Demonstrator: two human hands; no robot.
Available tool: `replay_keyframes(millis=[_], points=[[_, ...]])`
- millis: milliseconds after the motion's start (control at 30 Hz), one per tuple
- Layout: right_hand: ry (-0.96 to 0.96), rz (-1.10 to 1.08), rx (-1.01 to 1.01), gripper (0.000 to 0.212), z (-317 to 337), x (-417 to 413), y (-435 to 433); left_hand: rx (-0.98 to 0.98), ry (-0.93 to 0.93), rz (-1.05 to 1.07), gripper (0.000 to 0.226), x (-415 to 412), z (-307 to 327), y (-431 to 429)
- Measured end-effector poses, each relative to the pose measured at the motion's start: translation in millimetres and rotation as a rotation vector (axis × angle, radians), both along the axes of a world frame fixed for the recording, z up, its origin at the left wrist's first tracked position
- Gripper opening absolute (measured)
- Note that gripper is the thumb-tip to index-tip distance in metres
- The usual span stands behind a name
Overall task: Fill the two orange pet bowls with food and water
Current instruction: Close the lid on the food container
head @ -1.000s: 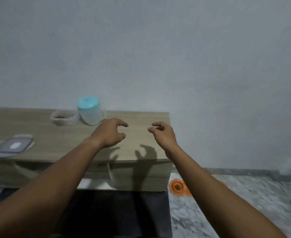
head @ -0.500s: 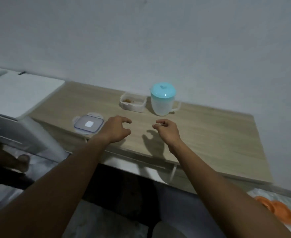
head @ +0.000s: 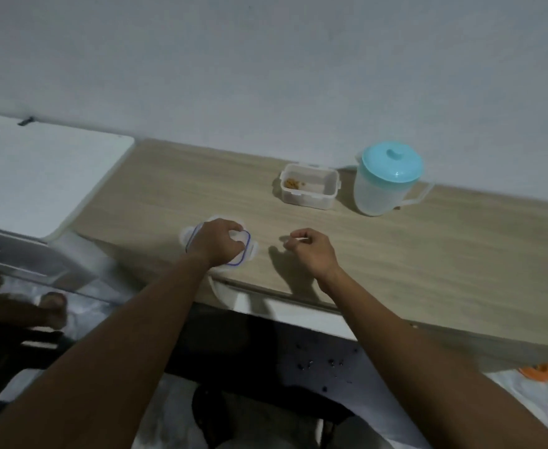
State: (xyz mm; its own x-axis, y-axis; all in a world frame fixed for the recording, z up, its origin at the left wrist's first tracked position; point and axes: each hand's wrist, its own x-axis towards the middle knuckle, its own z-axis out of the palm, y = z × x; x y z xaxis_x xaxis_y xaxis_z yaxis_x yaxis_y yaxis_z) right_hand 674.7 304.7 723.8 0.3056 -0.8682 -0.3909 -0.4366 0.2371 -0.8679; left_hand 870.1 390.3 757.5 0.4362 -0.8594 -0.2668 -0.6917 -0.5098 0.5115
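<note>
Left hand grips the lid (food box well beyond); right hand loosely curled, empty.

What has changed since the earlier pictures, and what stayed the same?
The left hand moved left from beside the lid onto it, and its fingers now curl over it. The right hand still hovers empty above the table. Food container and pitcher stayed in place.
</note>
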Motion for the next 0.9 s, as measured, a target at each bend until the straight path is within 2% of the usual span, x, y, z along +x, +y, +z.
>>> replay_keyframes(millis=[133,233,333,433,533,600,733,833,900], points=[[0.021,-0.126,0.027,0.014,-10,47,20,0.090,0.020,-0.004,0.053,66,-14,-1],[0.054,-0.195,0.025,0.015,-16,79,28,0.141,-0.039,0.023,0.068,108,-22,-3],[0.112,-0.270,0.020,0.025,-22,106,34,0.211,-0.052,0.032,0.074,138,-27,-6],[0.175,-0.335,0.010,0.038,-26,125,41,0.235,-0.082,-0.008,0.068,154,-26,-5],[0.222,-0.351,-0.010,0.041,-28,135,43,0.237,-0.091,-0.030,0.048,161,-25,-7],[0.245,-0.358,-0.014,0.039,-30,138,43,0.243,-0.005,-0.017,0.041,163,-26,-9],[0.252,-0.389,0.002,0.028,-36,138,40,0.222,0.325,0.091,0.032,169,-31,-12],[0.182,-0.423,0.037,0.024,-33,133,35,0.226,0.496,0.134,0.018,169,-29,-15],[0.109,-0.489,0.066,0.029,-27,124,29,0.203,0.627,0.194,0.020,167,-21,-19]])
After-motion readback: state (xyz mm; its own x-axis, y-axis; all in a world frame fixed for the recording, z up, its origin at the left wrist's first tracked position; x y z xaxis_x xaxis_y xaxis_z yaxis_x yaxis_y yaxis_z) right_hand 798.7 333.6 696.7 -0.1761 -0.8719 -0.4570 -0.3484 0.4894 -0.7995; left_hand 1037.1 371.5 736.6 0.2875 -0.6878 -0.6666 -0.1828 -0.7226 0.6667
